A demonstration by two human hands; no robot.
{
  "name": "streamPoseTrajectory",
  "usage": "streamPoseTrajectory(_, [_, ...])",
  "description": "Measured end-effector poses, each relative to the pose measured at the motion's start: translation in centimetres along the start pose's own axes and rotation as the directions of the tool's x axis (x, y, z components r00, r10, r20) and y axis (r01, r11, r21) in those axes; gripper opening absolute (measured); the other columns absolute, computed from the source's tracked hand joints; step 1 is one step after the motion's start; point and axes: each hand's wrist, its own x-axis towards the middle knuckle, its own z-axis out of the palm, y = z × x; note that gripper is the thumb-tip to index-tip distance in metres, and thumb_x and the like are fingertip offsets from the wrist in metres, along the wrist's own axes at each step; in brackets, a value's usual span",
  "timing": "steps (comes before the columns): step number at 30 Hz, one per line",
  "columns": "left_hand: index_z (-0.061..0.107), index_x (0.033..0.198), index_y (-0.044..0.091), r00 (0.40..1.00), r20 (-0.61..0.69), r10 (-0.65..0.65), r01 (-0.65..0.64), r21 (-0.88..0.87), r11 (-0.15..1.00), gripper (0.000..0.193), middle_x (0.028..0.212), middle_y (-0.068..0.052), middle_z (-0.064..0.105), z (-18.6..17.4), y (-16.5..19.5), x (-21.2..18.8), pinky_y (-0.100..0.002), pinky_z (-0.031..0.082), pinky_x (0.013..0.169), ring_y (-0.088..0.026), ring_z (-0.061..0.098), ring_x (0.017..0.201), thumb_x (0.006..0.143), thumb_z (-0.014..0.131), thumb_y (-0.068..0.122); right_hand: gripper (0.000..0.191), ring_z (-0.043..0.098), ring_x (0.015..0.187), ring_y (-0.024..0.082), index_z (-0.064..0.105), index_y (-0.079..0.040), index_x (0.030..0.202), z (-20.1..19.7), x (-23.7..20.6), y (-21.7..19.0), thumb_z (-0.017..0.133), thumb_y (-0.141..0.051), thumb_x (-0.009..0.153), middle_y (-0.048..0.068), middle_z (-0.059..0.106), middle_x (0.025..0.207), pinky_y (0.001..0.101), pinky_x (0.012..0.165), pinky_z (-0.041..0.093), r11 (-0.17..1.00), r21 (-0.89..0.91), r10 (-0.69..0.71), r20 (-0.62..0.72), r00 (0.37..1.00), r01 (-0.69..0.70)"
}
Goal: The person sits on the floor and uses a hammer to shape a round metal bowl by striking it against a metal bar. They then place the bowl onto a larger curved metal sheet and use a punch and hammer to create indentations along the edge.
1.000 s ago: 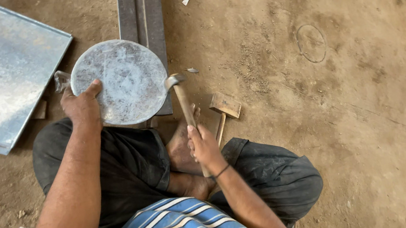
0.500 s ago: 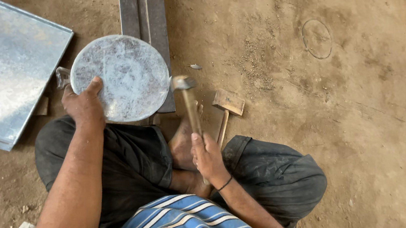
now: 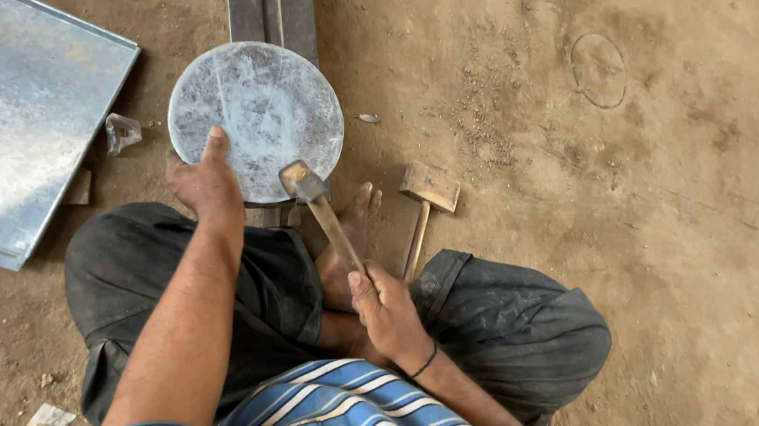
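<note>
**Hammer Met the Disc's Near Edge**

The person sat on the dirt floor (image 3: 683,237) with a round metal disc (image 3: 256,113) resting on a steel beam (image 3: 271,4) that ran away from the knees. The left hand (image 3: 203,185) was closed on the disc's near-left rim, thumb lying up on its face, pinning it flat. The right hand (image 3: 388,311) was wrapped tight round the handle of a hammer (image 3: 323,214), whose head sat at the disc's lower right edge, touching or just above it; which of the two could not be told.

To do this step well, the blows probably needed to land only where the beam backed the rim, light and even, with the disc turned a little between strikes. The left thumb lay near the hammer head, so keeping those fingers well apart from the strike point looked wise.

A wooden mallet (image 3: 426,203) lay just right of a bare foot (image 3: 354,239). A large metal sheet (image 3: 2,112) lay on the floor to the left.
</note>
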Motion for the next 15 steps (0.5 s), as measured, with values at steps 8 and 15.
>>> streamPoseTrajectory(8, [0.064, 0.116, 0.007, 0.941, 0.258, -0.218, 0.199, 0.098, 0.975, 0.027, 0.110, -0.006, 0.071, -1.9, -0.8, -0.2, -0.037, 0.052, 0.077, -0.019, 0.068, 0.094, 0.093, 0.074, 0.018, 0.034, 0.042, 0.045, 0.006, 0.055, -0.011, 0.095, -3.9, 3.1, 3.6, 0.055, -0.044, 0.103, -0.004, 0.052, 0.065, 0.0247, 0.036, 0.037, 0.934, 0.223, 0.332, -0.254, 0.909, -0.279])
streamPoseTrajectory(15, [0.062, 0.124, -0.002, 0.905, 0.326, -0.274, 0.231, 0.163, 0.959, 0.035, 0.115, -0.017, 0.067, -3.5, -0.5, -0.8, -0.038, 0.046, 0.074, -0.022, 0.061, 0.088, 0.094, 0.073, 0.012, 0.037, 0.064, 0.076, 0.024, 0.066, -0.005, 0.105, -10.1, 7.1, 4.4, 0.065, -0.042, 0.102, 0.012, 0.068, 0.086, 0.0385, 0.067, 0.052, 0.792, -0.533, 0.035, -0.448, 0.893, -0.298])
